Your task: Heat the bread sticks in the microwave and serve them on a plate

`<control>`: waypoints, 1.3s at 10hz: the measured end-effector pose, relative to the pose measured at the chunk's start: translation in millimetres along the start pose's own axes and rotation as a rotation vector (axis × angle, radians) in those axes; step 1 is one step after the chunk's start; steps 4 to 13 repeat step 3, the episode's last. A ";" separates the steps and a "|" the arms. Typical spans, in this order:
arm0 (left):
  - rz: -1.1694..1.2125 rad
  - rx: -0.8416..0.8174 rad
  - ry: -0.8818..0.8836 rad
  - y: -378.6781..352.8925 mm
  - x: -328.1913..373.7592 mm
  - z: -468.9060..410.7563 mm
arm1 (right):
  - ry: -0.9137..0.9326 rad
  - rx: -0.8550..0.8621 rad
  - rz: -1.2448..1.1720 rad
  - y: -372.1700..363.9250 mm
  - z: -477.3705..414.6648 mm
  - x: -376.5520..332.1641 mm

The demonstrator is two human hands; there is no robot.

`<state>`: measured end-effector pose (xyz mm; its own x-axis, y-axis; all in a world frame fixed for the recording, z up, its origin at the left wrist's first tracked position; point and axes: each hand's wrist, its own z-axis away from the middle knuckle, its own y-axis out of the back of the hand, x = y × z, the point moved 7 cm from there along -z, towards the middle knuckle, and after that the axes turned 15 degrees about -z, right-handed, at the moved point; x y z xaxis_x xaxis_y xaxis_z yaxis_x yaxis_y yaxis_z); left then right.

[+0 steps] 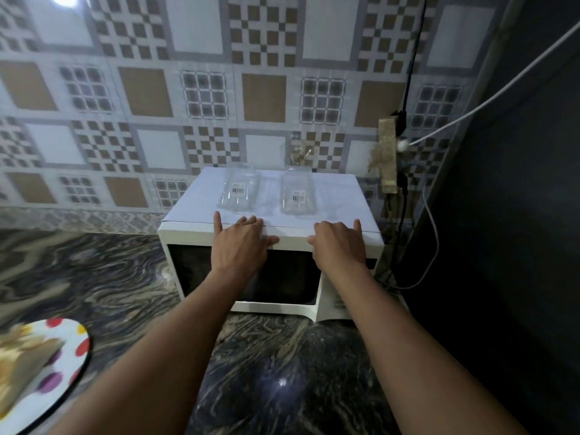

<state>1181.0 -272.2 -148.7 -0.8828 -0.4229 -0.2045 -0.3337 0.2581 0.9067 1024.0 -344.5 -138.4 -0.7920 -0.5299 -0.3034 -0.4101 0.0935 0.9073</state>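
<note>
Left hand (240, 246) and right hand (337, 246) lie flat with fingers spread on the front top edge of the white microwave (188, 235), gripping nothing. Just behind the fingertips: left clear container (240, 189), right clear container (296, 194). Bread sticks (18, 356), blurred, on polka-dot plate (75, 350), low left on the glossy veined countertop (266, 372). Open counter between plate and microwave.

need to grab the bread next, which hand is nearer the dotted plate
Left. The left hand rests on the microwave top edge, on the side of the plate; the right hand rests farther right.

Marbled counter (119, 277) carries a white microwave (288, 277) — and, blurred, probably a spotted plate (67, 332).
</note>
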 end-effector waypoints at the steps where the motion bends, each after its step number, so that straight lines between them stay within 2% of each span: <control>1: 0.035 -0.007 -0.018 -6.3 1.2 1.3 | 0.003 -0.029 0.012 -6.7 4.1 1.0; 2: 0.076 -0.070 -0.040 -6.6 -0.2 2.2 | -0.029 -0.067 -0.033 -11.1 17.3 -1.0; 3: 0.124 -0.034 -0.065 -17.6 1.0 34.9 | -0.081 -0.101 -0.257 5.4 39.7 3.8; 13: 0.124 -0.034 -0.065 -17.6 1.0 34.9 | -0.081 -0.101 -0.257 5.4 39.7 3.8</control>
